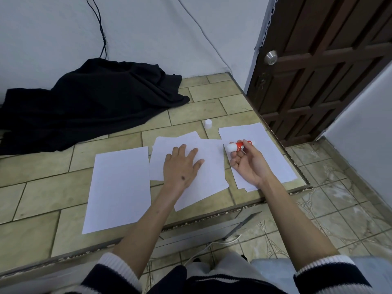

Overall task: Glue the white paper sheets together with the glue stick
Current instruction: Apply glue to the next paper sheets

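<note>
Head | left hand flat on paper sheets | right hand grips glue stick

head view | worn high | faces forward-down | close over tiled platform

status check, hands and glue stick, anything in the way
Left hand flat on the middle paper sheets. Right hand holds the uncapped glue stick above the paper. Cap stands apart on the tiles. Nothing in the way.

Matt white paper under and beside the left hand; right hand holds glossy red plastic glue stick.
</note>
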